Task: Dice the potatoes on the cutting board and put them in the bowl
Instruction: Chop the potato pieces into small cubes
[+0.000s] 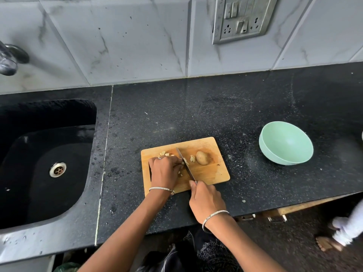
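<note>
Centre frame, dicing under way: the left hand (165, 169) pins a potato piece (182, 163) on the cutting board (212, 173), its grip curled over it. The right hand (206, 201) has its grip closed round the knife (184, 163). A whole potato (202, 158) waits to the blade's right. The green bowl (271, 154), right of frame on the counter (196, 107), looks empty. Likely next: more cuts close to the fingers.
</note>
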A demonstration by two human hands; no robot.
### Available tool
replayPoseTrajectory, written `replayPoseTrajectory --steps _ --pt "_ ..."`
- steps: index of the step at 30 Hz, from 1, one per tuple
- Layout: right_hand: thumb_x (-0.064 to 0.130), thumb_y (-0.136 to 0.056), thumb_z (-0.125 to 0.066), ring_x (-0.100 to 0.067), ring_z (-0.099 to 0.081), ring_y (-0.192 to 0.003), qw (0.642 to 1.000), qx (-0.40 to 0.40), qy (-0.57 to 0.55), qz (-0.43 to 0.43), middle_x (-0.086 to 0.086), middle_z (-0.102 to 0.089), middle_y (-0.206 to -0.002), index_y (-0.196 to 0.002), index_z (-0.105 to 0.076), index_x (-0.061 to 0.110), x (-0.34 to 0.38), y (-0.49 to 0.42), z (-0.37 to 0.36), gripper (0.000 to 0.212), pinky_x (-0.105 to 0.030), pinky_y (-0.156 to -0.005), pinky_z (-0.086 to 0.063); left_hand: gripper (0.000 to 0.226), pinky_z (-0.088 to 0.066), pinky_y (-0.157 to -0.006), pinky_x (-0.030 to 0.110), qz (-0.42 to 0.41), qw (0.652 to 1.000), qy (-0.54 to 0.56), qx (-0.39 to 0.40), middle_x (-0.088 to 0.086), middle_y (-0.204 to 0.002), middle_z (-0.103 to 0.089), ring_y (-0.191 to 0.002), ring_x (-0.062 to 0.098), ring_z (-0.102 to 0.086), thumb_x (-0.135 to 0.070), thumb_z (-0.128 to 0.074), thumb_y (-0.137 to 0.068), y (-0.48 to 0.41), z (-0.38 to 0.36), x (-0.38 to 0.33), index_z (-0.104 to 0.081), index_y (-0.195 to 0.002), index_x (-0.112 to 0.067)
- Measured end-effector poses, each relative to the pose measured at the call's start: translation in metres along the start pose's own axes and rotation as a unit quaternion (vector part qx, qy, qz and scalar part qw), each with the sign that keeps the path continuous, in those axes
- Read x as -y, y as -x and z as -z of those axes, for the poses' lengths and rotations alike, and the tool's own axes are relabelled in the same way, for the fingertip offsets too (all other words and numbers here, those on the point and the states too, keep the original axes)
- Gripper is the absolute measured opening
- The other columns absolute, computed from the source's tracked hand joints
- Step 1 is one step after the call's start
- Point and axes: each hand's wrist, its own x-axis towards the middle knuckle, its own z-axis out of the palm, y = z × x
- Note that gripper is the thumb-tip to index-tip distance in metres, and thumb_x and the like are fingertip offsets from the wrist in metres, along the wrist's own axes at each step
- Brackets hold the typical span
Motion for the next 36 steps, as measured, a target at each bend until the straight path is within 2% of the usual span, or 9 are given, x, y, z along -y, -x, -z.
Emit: replayPoseTrajectory --steps 3,8,11,15,18,20,25,30,36 --pt "0.043 -0.103 -0.027 -0.034 -0.064 -0.098 0.998 -0.037 0.05 0.01 -0.009 -0.066 -0.104 -0.107 -0.054 0.016 0.001 0.001 -0.01 0.038 -0.035 -0.064 -0.04 0.01 -0.036 -0.086 0.038 0.012 1.0 0.009 0.001 -0.011 -0.084 -0.075 -0.086 0.015 -0.068 -0.02 -0.073 -0.079 0.001 -0.001 0.001 -0.076 -0.085 -0.028" --pt "0.035 -0.105 -0.029 -0.03 -0.068 -0.098 0.987 -0.062 0.146 0.032 -0.008 -0.069 -0.106 -0.113 -0.047 0.014 0.0 -0.001 -0.018 0.029 -0.038 -0.066 -0.05 0.009 -0.028 -0.084 0.033 0.029 1.0 0.009 -0.003 -0.011 -0.085 -0.075 -0.087 0.013 -0.066 -0.025 -0.072 -0.081 0.002 0.002 0.0 -0.075 -0.088 -0.029" --pt "0.038 -0.104 -0.029 -0.032 -0.067 -0.097 0.991 -0.057 0.118 0.036 -0.008 -0.068 -0.104 -0.111 -0.049 0.014 -0.001 -0.002 -0.016 0.032 -0.039 -0.066 -0.048 0.008 -0.028 -0.085 0.033 0.033 0.999 0.017 -0.008 -0.012 -0.083 -0.075 -0.087 0.012 -0.067 -0.026 -0.073 -0.08 0.003 0.004 -0.002 -0.075 -0.087 -0.029" --pt "0.045 -0.103 -0.027 -0.037 -0.061 -0.096 1.0 0.003 -0.006 0.023 -0.011 -0.063 -0.1 -0.099 -0.056 0.015 -0.009 -0.003 -0.003 0.042 -0.038 -0.069 -0.041 0.011 -0.022 -0.083 0.03 0.043 0.999 0.016 -0.012 -0.011 -0.086 -0.075 -0.092 0.013 -0.067 -0.028 -0.072 -0.08 0.002 0.004 -0.004 -0.074 -0.091 -0.029" --pt "0.049 -0.102 -0.023 -0.036 -0.06 -0.09 0.999 0.002 -0.042 0.032 -0.006 -0.056 -0.083 -0.086 -0.051 0.02 -0.015 0.001 0.005 0.043 -0.037 -0.067 -0.037 0.014 -0.025 -0.086 0.033 0.054 0.998 -0.021 -0.015 -0.008 -0.088 -0.075 -0.096 0.016 -0.065 -0.028 -0.069 -0.08 0.0 0.008 -0.005 -0.073 -0.094 -0.029" --pt "0.049 -0.102 -0.022 -0.035 -0.059 -0.088 0.998 -0.024 -0.049 0.033 -0.004 -0.055 -0.081 -0.087 -0.051 0.021 -0.017 0.004 0.008 0.042 -0.037 -0.067 -0.035 0.015 -0.022 -0.083 0.033 0.053 0.997 -0.055 -0.022 -0.007 -0.09 -0.074 -0.099 0.018 -0.062 -0.029 -0.067 -0.081 0.002 0.012 -0.007 -0.072 -0.095 -0.029" --pt "0.048 -0.103 -0.023 -0.037 -0.06 -0.097 0.999 -0.033 -0.018 0.018 -0.012 -0.064 -0.102 -0.1 -0.056 0.018 -0.018 0.003 0.007 0.045 -0.039 -0.07 -0.038 0.018 -0.024 -0.082 0.036 0.041 0.994 -0.098 -0.031 -0.008 -0.093 -0.072 -0.102 0.021 -0.057 -0.033 -0.063 -0.081 0.006 0.017 -0.012 -0.069 -0.098 -0.03" --pt "0.05 -0.102 -0.023 -0.038 -0.061 -0.095 0.999 -0.033 -0.018 0.021 -0.012 -0.065 -0.1 -0.1 -0.057 0.018 -0.02 0.002 0.005 0.046 -0.04 -0.071 -0.043 0.028 -0.017 -0.076 0.034 0.015 0.993 -0.118 -0.004 -0.012 -0.107 -0.062 -0.105 0.017 -0.049 -0.04 -0.062 -0.08 0.006 0.02 -0.018 -0.066 -0.108 -0.038" --pt "0.052 -0.101 -0.024 -0.037 -0.061 -0.094 0.999 -0.022 -0.028 0.029 -0.01 -0.064 -0.098 -0.095 -0.057 0.021 -0.022 0.002 0.006 0.046 -0.042 -0.074 -0.048 0.026 -0.02 -0.077 0.034 0.031 0.991 -0.127 0.016 -0.012 -0.104 -0.06 -0.104 0.016 -0.048 -0.049 -0.067 -0.079 0.002 0.014 -0.02 -0.07 -0.104 -0.039"
